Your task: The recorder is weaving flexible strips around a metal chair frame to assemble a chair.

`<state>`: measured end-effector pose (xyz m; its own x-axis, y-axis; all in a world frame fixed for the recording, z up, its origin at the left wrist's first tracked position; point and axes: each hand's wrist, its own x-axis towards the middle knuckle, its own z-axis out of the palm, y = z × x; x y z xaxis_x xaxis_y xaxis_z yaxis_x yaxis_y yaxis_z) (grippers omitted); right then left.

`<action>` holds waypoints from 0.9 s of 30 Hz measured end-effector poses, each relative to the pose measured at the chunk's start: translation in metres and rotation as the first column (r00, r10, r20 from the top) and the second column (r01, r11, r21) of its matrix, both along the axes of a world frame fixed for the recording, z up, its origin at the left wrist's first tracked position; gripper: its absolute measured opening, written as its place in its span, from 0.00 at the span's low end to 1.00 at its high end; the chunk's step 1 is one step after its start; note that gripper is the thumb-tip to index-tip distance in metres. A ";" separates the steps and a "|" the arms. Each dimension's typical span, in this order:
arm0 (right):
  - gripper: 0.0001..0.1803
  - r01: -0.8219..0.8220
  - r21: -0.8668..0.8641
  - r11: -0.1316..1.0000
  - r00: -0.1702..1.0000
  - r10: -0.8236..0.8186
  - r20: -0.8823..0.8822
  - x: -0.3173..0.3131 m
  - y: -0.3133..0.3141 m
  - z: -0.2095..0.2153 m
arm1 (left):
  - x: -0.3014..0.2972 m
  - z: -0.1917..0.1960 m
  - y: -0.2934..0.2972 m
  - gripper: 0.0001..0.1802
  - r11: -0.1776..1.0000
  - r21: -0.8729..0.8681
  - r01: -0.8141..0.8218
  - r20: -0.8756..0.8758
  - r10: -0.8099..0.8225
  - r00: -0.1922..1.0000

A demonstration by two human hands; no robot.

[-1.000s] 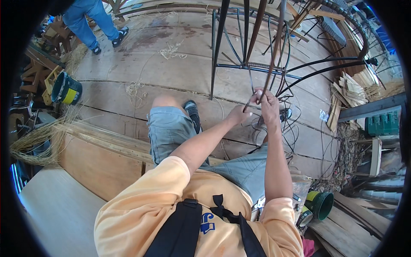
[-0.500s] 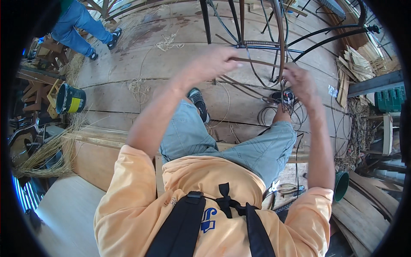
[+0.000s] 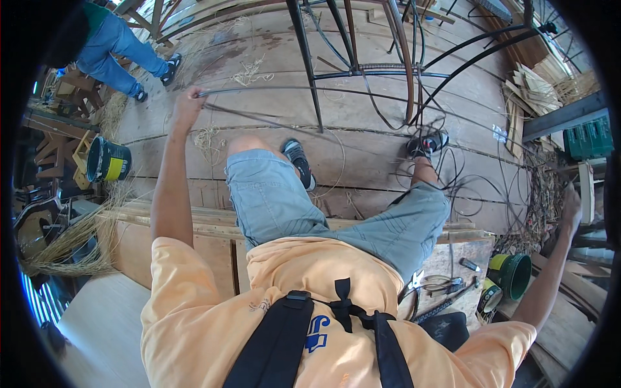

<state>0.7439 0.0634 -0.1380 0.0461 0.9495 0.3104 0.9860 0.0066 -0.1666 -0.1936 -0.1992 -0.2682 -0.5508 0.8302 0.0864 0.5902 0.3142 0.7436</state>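
Now your left hand (image 3: 187, 103) is stretched far out to the left, its fingers closed around the end of a long dark strand (image 3: 336, 92). That strand runs from your fist across the plank floor (image 3: 259, 58), past the black metal frame (image 3: 362, 68), toward the right. Your right hand (image 3: 570, 205) is flung wide to the right edge; whether its fingers are curled or spread cannot be told at that distance and blur. As for containers, a dark bucket (image 3: 107, 160) with a yellow label stands on the floor at your left, open mouth dark, contents not readable. A green pot (image 3: 514, 275) sits by your right hip at the end of the wooden surface (image 3: 213, 223), with a small can (image 3: 490, 297) just beside it and pliers (image 3: 430, 282) near them. More loose strands tangle round your right shoe (image 3: 427, 143). Pale fibre bundles (image 3: 71, 242) lie off the surface's left end. Another person's legs (image 3: 123, 52) stand at upper left, well apart from your fist, and the floor between your left shoe (image 3: 299, 161) and the frame leg is mostly bare planks.
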 end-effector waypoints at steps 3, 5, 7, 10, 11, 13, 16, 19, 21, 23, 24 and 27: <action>0.33 0.244 -0.030 0.969 0.964 -0.239 0.115 0.071 -0.030 0.014 | -0.024 0.001 -0.005 0.06 0.988 -0.008 -0.152 0.071 0.152 0.986; 0.35 0.547 -0.180 0.818 0.836 -0.523 0.164 0.108 -0.035 0.015 | -0.064 -0.011 -0.017 0.05 0.826 0.260 -0.500 0.574 0.285 0.768; 0.36 0.715 -0.132 0.687 0.694 -0.672 0.258 0.234 -0.076 0.007 | -0.061 -0.016 0.007 0.10 0.769 0.204 -0.606 0.717 0.304 0.628; 0.34 0.791 -0.070 0.608 0.597 -0.742 0.305 0.137 -0.091 -0.031 | 0.041 0.076 0.020 0.23 0.989 -0.015 -0.148 -0.270 0.138 0.953; 0.33 0.737 -0.137 0.662 0.670 -0.686 0.285 0.120 -0.089 -0.022 | 0.066 0.080 0.034 0.27 0.997 -0.066 0.041 -0.424 -0.066 0.903; 0.29 0.506 -0.296 0.810 0.861 -0.451 0.236 0.070 -0.068 -0.009 | 0.146 0.095 0.058 0.23 0.960 -0.039 0.276 -0.293 -0.275 0.916; 0.27 -0.131 0.071 0.989 0.987 0.137 -0.087 -0.054 0.001 -0.035 | 0.240 0.114 0.103 0.16 0.797 -0.151 0.584 -0.411 -0.588 0.697; 0.26 -0.569 0.114 0.814 0.735 0.566 -0.373 -0.289 -0.031 0.013 | 0.289 0.128 0.136 0.16 0.697 0.005 0.717 -0.479 -0.628 0.614; 0.25 -0.709 0.101 0.698 0.649 0.701 -0.295 -0.375 -0.066 0.038 | 0.310 0.139 0.150 0.15 0.623 0.136 0.771 -0.480 -0.639 0.601; 0.22 -0.768 0.246 0.592 0.536 0.803 -0.260 -0.418 -0.062 0.032 | 0.322 0.157 0.150 0.13 0.589 0.223 0.777 -0.365 -0.688 0.627; 0.19 -0.798 0.029 0.602 0.544 0.740 -0.395 -0.425 -0.054 0.040 | 0.319 0.157 0.146 0.13 0.592 0.221 0.775 -0.363 -0.687 0.629; 0.18 -0.793 0.103 0.601 0.523 0.757 -0.391 -0.405 -0.042 0.039 | 0.286 0.140 0.138 0.17 0.654 0.078 0.752 -0.290 -0.707 0.645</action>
<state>0.3387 0.0214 -0.0994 -0.6312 0.6850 0.3638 0.4583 0.7078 -0.5376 0.0928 -0.0612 -0.1281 0.2806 0.9093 0.3073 0.7169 -0.4114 0.5628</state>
